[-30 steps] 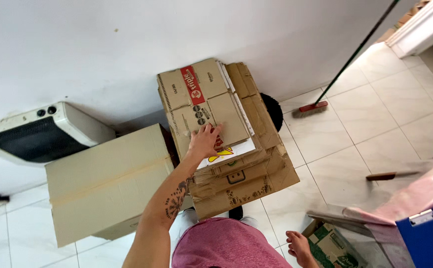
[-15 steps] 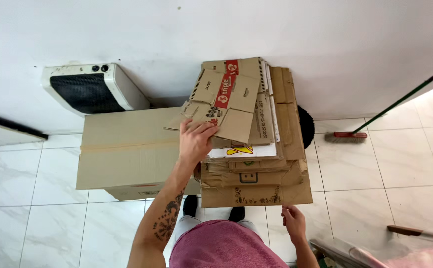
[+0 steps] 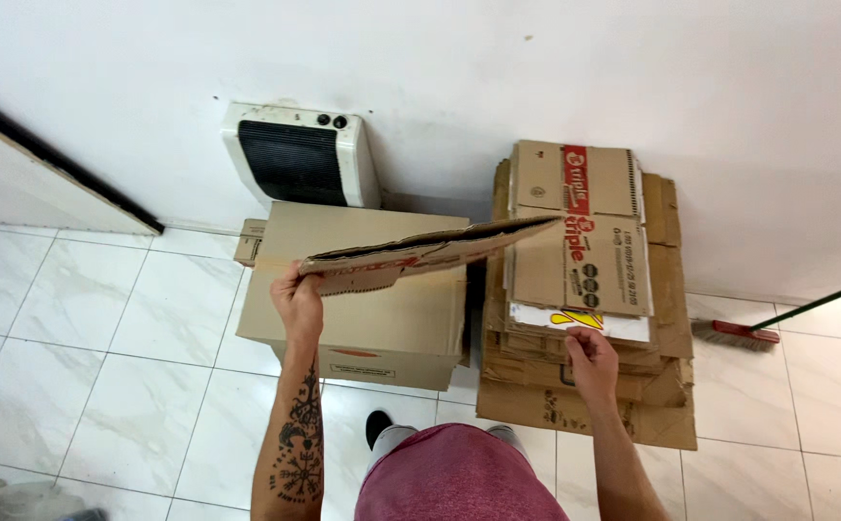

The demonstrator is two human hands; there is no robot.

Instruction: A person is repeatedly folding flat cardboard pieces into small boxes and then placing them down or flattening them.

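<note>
My left hand [image 3: 297, 301] grips one end of a flattened cardboard box [image 3: 430, 253], held edge-on at frame centre above a closed carton [image 3: 382, 318]. My right hand [image 3: 589, 359] rests open on the flattened-box stack [image 3: 584, 289], right of centre. Heater [image 3: 297, 154] behind, broom [image 3: 739, 334] at right.

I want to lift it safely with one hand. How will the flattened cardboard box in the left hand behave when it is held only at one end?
The flattened cardboard box is probably light: the left hand alone holds it up. It looks fairly stiff, reaching almost level towards the cardboard stack, yet its layers gape, so it may sag or open.
</note>
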